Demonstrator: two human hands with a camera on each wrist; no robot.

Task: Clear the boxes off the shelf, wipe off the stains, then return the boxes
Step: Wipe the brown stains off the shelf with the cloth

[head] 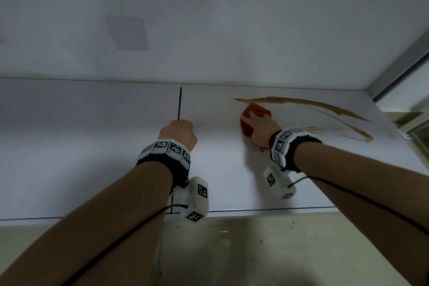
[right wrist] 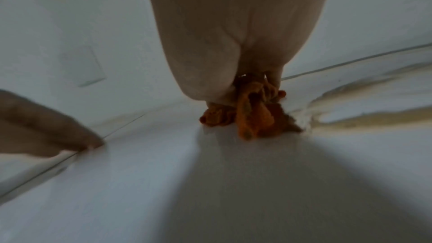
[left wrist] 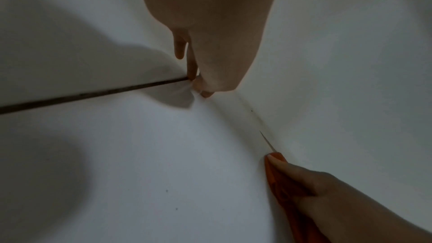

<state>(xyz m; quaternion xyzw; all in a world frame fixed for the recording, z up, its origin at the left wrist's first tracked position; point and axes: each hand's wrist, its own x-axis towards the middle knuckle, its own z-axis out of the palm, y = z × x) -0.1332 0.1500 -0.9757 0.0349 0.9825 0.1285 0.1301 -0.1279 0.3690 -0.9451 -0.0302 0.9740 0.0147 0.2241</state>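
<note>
Both hands are up on the white shelf [head: 92,146], well apart from each other. Right hand [head: 260,126] has its fingers spread over an orange cloth [head: 253,111] and is pressing it flat onto the shelf surface; in the right wrist view the cloth [right wrist: 252,117] is bunched up under the palm and fingers, so it's gripped as well as pressed. Left hand [head: 178,132] sits at the near end of a dark seam [head: 180,102] that runs between two shelf panels. From the head view it looks like a loose fist, but the left wrist view shows the fingers [left wrist: 180,47] pointing down with the tips touching the surface right at the seam [left wrist: 93,95], and it's not holding anything, more like bracing. The stains [head: 313,105] are long brownish streaks on the right part of the shelf: one arc starts just beyond the cloth and sweeps off to the right, with thinner streaks closer in, near the right wrist. In the right wrist view the smears [right wrist: 362,117] sit right against the cloth's right edge. No boxes in any view. Both wrists have bands with black and white marker squares [head: 167,146] and a small white camera unit [head: 196,199] hanging underneath. Plain white wall [head: 209,18] behind the shelf.
</note>
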